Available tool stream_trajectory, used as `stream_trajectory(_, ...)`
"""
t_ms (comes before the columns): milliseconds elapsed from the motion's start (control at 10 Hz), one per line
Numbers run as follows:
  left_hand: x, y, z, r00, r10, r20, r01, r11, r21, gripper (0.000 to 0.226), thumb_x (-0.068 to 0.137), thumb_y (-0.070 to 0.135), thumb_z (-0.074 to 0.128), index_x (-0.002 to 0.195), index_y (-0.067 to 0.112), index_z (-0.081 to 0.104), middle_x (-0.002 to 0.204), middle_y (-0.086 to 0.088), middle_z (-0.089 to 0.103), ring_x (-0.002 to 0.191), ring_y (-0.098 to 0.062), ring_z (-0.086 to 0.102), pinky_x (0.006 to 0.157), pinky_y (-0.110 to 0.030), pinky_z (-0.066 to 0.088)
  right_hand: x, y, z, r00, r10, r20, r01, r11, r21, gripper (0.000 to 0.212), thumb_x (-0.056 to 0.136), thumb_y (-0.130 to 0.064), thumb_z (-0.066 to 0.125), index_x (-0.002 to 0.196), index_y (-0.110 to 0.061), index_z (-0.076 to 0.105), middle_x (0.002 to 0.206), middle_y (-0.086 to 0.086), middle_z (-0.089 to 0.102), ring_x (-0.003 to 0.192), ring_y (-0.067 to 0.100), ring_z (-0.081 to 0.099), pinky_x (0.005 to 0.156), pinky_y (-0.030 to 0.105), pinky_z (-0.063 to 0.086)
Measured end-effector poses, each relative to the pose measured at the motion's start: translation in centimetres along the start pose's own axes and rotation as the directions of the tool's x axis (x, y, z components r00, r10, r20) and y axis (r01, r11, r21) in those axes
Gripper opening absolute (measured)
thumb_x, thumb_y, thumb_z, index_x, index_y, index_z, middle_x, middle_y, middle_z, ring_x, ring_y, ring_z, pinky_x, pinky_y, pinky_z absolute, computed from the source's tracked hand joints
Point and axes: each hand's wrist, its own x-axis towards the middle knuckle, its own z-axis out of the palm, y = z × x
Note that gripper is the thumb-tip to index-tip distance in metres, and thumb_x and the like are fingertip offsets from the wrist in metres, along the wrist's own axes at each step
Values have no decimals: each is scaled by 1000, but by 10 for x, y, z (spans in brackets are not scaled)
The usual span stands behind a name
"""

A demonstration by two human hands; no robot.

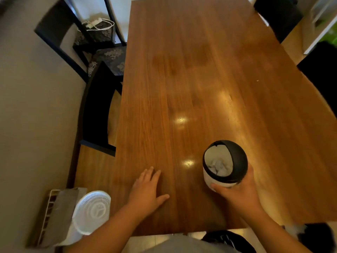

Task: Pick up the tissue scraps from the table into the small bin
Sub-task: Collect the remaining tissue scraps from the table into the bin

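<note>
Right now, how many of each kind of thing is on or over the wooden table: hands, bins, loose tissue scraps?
Bare hands: 2, the left hand flat on the brown wooden table, the right hand gripping the bin
Small white bin with black swing lid: 1, crumpled tissue inside
Tiny white speck, perhaps a scrap: 1
Total: 4
</note>
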Motion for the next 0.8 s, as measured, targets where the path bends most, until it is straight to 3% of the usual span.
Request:
stream_trajectory(100, -1, -12, 16, 1000, 8, -19, -6, 996, 93, 99, 76, 80, 43, 155, 35, 2, 166, 0, -4, 152, -23, -5, 119, -47, 2, 7, 23, 0, 999, 37, 19, -37, 999, 22, 106, 50, -37, 100, 138, -46, 42, 134, -17, 58, 121, 4, 58, 91, 32, 54)
stream_trajectory(200, -4, -15, 27, 996, 31, -79, -20, 990, 143, 99, 75, 85, 26, 156, 33, 2, 166, 0, -8, 150, -21, -13, 119, -48, -6, 15, 37, 4, 997, 73, 26, -72, 997, -34, 116, 50, -27, 102, 144, -40, 36, 139, -15, 53, 126, 5, 54, 98, 40, 52)
stream_trajectory(300, -4, -15, 35, 992, 31, -124, -12, 989, 145, 96, 78, 87, 18, 156, 34, 1, 165, 0, -8, 149, -19, -15, 119, -49, -7, 22, 41, 7, 996, 88, 5, -88, 994, -58, 112, 48, -30, 99, 130, -65, 31, 130, -38, 48, 122, -8, 50, 93, 17, 49)
stream_trajectory(500, -3, -14, 39, 991, 3, -134, 17, 989, 145, 93, 78, 88, 13, 154, 35, -1, 166, 1, -5, 150, -18, -16, 119, -48, -8, 32, 45, 15, 992, 128, 20, -127, 990, -64, 118, 46, -40, 92, 144, -23, 29, 141, 0, 49, 129, 13, 50, 102, 43, 48)
stream_trajectory(600, -4, -15, 40, 990, 2, -143, 18, 990, 141, 92, 80, 86, 17, 155, 34, 6, 166, 0, 1, 151, -19, -11, 119, -49, -6, 34, 47, 18, 989, 142, 31, -139, 988, -73, 115, 48, -42, 92, 142, -35, 25, 138, -10, 49, 123, -10, 47, 97, 16, 44)
stream_trajectory(700, -5, -15, 41, 987, 22, -160, -2, 992, 123, 91, 82, 85, 21, 155, 32, 13, 166, -2, 7, 152, -21, -3, 120, -51, 0, 35, 51, 21, 987, 160, 36, -156, 983, -94, 120, 50, -44, 92, 148, -30, 23, 144, -3, 47, 125, -11, 44, 96, 11, 41)
stream_trajectory(800, -5, -15, 38, 988, 20, -151, -3, 994, 112, 90, 82, 83, 23, 155, 32, 12, 166, -2, 6, 152, -21, -3, 120, -50, -1, 34, 51, 18, 988, 144, 54, -135, 980, -143, 127, 50, -50, 92, 152, -24, 21, 146, -6, 45, 131, -4, 44, 101, 20, 42)
